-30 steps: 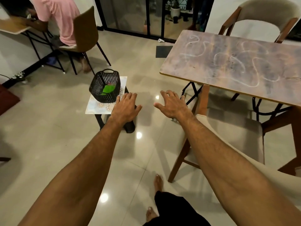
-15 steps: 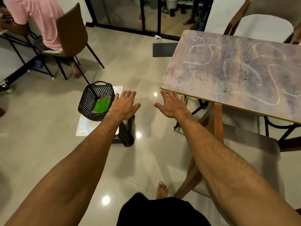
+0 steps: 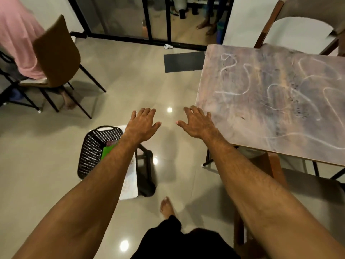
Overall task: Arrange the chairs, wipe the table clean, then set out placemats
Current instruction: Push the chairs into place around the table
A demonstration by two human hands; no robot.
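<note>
Nearest, at btm. centre: a bare foot [image 3: 167, 204] on the glossy floor [image 3: 46, 146], both forearms reaching fwd. Lower R: a cushioned chair [image 3: 308, 193] w/ its seat tucked partly under the table [image 3: 270, 101]. Lower L: a black basket [image 3: 93, 146] sits on a patterned sheet [image 3: 129, 184] atop a low dark stool [image 3: 147, 174]; a green cloth [image 3: 107, 153] lies inside the basket. Mid-field: L hand [image 3: 142, 125] and R hand [image 3: 197, 122], both palm-down w/ fingers spread, holding nothing. L hand hovers over the floor just beyond the basket, well apart from the table. R hand overlaps the table's near-L corner; contact w/ the edge cannot be told. Tabletop carries white looping streaks. Far R: a second cushioned chair [image 3: 298, 25] behind the table. Far L: a brown chair [image 3: 56, 53] w/ a person in pink [image 3: 16, 43] seated. Bg.: a dark floor mat [image 3: 183, 61] beside the table's far-L corner, before a black-framed glass door [image 3: 149, 19].
</note>
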